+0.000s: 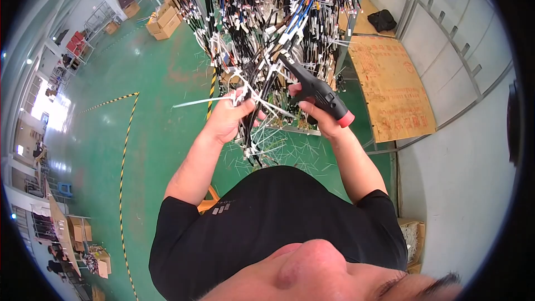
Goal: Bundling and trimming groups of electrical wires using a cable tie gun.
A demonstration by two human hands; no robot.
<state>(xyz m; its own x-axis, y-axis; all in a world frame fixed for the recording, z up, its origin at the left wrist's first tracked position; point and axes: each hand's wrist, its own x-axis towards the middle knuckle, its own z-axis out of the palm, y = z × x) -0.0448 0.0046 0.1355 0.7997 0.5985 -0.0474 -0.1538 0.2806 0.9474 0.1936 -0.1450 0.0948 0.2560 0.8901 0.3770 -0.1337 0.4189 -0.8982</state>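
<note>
My left hand is closed round a bundle of black cables with white ends and tags. From beside its fingers a pale cable tie sticks out to the left, and more loose tie tails cross the bundle. In my right hand is a black cable tie gun with a red rear end. Its nose points up and left, close to the cables at the bundle's upper part; whether it grips a tie there I cannot tell. Dense black and white wire harnesses hang just beyond both hands.
Cut tie scraps litter the green floor below the harnesses. To the right are a brown board, a black bag and a pale wall. Cardboard boxes stand far left, beyond yellow-black floor tape.
</note>
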